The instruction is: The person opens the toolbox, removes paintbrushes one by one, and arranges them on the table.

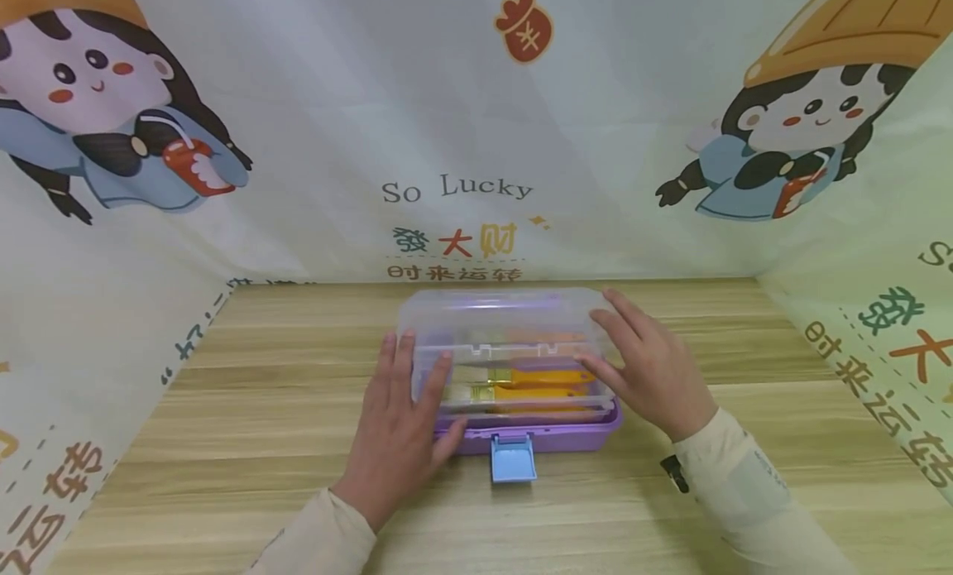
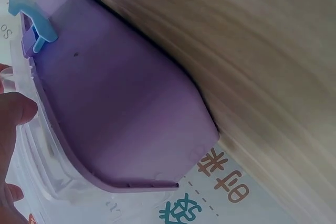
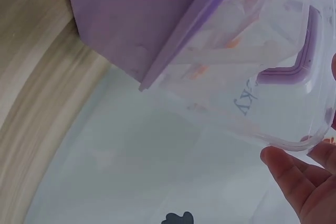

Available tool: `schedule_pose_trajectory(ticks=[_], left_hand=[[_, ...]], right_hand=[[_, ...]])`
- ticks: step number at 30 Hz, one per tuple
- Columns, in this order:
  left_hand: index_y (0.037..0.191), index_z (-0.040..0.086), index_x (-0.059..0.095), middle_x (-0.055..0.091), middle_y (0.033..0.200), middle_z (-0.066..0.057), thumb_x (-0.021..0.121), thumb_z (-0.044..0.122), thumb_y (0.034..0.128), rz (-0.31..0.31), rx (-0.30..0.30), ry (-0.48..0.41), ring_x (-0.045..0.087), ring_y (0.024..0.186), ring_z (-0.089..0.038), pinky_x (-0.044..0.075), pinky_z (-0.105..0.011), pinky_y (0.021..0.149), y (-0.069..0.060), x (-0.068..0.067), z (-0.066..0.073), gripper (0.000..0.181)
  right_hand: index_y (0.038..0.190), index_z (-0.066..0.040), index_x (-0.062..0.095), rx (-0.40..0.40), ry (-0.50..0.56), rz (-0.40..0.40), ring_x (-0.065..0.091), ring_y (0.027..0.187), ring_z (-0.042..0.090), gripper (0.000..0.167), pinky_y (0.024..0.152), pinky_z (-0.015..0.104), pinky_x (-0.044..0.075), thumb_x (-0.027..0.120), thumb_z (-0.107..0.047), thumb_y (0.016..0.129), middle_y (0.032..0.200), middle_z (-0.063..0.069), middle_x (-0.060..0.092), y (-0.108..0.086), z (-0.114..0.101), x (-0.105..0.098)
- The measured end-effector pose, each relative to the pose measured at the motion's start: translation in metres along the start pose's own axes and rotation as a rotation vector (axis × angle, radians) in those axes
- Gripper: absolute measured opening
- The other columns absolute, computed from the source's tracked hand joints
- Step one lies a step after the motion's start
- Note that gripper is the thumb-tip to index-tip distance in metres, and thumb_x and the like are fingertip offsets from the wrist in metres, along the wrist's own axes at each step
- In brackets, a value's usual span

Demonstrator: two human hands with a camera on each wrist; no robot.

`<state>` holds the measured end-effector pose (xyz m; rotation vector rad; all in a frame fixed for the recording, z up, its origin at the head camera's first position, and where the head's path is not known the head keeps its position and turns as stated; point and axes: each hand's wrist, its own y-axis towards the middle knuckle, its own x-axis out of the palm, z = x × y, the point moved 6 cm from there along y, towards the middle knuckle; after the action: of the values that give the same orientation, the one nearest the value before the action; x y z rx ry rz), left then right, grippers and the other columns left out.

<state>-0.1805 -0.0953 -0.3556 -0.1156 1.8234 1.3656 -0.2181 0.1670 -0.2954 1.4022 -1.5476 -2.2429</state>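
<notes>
Raised clear lid, two hands on a purple box of brushes

The purple box sits on the wood-grain table, between 5 and 6 o'clock from the centre of the head view; its clear lid is raised towards 12 o'clock, with a purple handle showing in the right wrist view; the blue latch juts out undone at the box's 6 o'clock side.

Inside lie brushes with orange handles towards 3 o'clock and pale bristles towards 9; clear plastic covers part of them.

The left hand comes in from 8 o'clock, fingers long and spread wide over the box's left end; its thumb touches clear plastic just beside the purple rim.

The right hand is at 3 o'clock, thumb and fingers apart at the right end of the lid; a fingertip meets the lid's rounded corner, though I cannot tell whether the hand pinches it or merely rests there.

Both arms wear cream sleeves; beyond the table hangs a printed cloth, with cartoon figures at 10 and 2 o'clock, and "So Lucky" lettering at 12.
</notes>
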Motion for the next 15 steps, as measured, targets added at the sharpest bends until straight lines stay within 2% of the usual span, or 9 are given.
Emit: schedule_pose_trajectory(ticks=[3,6,10,15], left_hand=[[0.145,0.004,0.039,0.014,0.154,-0.036,0.078,0.038,0.0749,0.015,-0.002,-0.013,0.013,0.144,-0.053,0.031,-0.065,0.107,-0.001,0.001,0.000,0.087],[0.145,0.004,0.039,0.011,0.154,-0.036,0.066,0.041,0.0846,0.033,0.003,-0.013,0.012,0.144,-0.054,0.031,-0.065,0.106,-0.003,0.002,0.001,0.077],[0.146,0.005,0.038,0.011,0.155,-0.035,0.053,0.047,0.0921,0.046,0.016,-0.006,0.012,0.143,-0.054,0.032,-0.066,0.105,-0.002,0.004,0.002,0.070],[0.145,0.006,0.039,0.015,0.155,-0.034,0.053,0.042,0.0916,0.016,0.037,-0.006,0.015,0.143,-0.054,0.031,-0.066,0.105,-0.003,0.008,0.004,0.066]], right_hand=[[0.115,0.004,0.061,0.005,0.002,-0.001,0.068,0.084,0.044,0.059,0.062,0.052,0.057,0.048,-0.052,0.101,0.127,0.028,0.059,0.003,0.002,0.000],[0.114,0.004,0.062,0.016,0.002,-0.014,0.068,0.087,0.044,0.062,0.064,0.053,0.057,0.047,-0.054,0.100,0.127,0.028,0.060,0.006,0.005,0.001],[0.113,0.003,0.062,0.029,-0.002,-0.022,0.068,0.082,0.043,0.063,0.060,0.051,0.056,0.046,-0.056,0.099,0.127,0.027,0.061,0.013,0.009,0.000],[0.112,0.002,0.062,0.042,-0.001,-0.041,0.068,0.071,0.040,0.064,0.053,0.046,0.055,0.045,-0.058,0.098,0.127,0.026,0.061,0.019,0.015,0.000]])
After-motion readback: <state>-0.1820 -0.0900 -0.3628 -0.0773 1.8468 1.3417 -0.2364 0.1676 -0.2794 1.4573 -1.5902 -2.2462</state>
